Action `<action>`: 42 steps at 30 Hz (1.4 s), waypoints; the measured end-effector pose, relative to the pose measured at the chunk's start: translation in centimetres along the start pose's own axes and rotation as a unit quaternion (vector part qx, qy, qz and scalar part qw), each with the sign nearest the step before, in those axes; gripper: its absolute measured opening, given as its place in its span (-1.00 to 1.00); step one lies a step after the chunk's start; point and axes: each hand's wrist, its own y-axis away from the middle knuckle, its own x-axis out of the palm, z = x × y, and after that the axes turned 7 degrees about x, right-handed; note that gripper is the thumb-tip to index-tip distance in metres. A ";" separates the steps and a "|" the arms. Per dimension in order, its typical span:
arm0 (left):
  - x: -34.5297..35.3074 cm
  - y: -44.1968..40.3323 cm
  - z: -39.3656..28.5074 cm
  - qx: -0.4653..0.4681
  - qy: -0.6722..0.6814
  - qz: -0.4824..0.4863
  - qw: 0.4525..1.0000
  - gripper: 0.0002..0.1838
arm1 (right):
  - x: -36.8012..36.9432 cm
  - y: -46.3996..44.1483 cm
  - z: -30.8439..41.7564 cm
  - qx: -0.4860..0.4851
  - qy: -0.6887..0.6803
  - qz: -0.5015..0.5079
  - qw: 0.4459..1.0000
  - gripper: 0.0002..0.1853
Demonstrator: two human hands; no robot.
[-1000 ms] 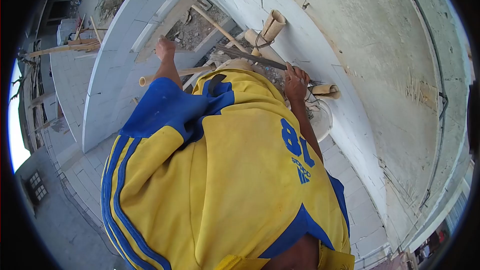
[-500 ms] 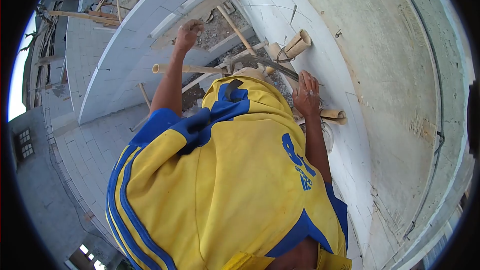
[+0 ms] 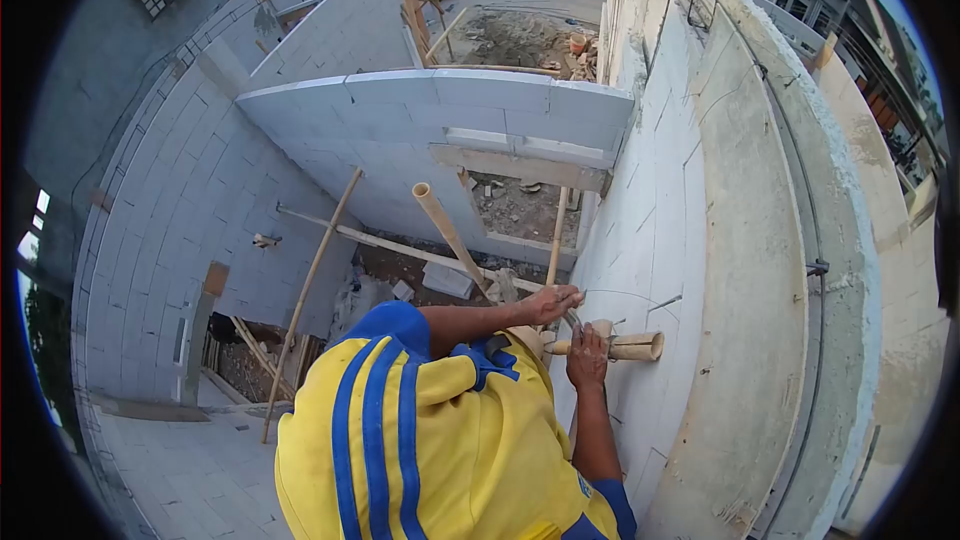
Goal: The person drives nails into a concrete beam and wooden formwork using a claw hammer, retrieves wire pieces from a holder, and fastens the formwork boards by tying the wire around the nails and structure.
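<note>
My left hand (image 3: 549, 305) reaches across from the left, its fingers pinched together; what they hold is too small to make out. Just below and to its right, my right hand (image 3: 588, 356) is closed around the grey wire bundle (image 3: 572, 320), whose bent end shows between the two hands. Beside the right hand, a short bamboo piece (image 3: 637, 346) sticks out toward the white block wall (image 3: 660, 240). The rest of the bundle is hidden by my hands and body.
An upright bamboo pole (image 3: 447, 225) rises left of my hands. Another bamboo pole (image 3: 312, 305) leans farther left. Ahead, a low block wall (image 3: 400, 100) has a framed opening. Thin rods poke out of the right wall. Blocks and rubble lie below.
The view has swung up and turned toward the far walls. My left hand has come from far left to beside my right hand. The wire bundle, earlier stretched out, now shows only a short bend.
</note>
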 end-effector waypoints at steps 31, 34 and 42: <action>-10.3 -1.3 -13.1 0.375 -0.245 0.060 0.892 -0.80 | -19.2 3.0 2.4 0.151 -0.357 -0.229 0.893 -0.57; -11.0 -1.1 -12.0 0.385 -0.278 0.142 0.869 -0.82 | -28.4 3.3 4.6 0.090 -0.174 -0.407 0.892 -0.60; -8.5 -5.8 -16.6 0.404 -0.183 0.210 0.871 -0.72 | -27.3 6.1 3.9 0.229 -0.242 -0.093 0.938 -0.58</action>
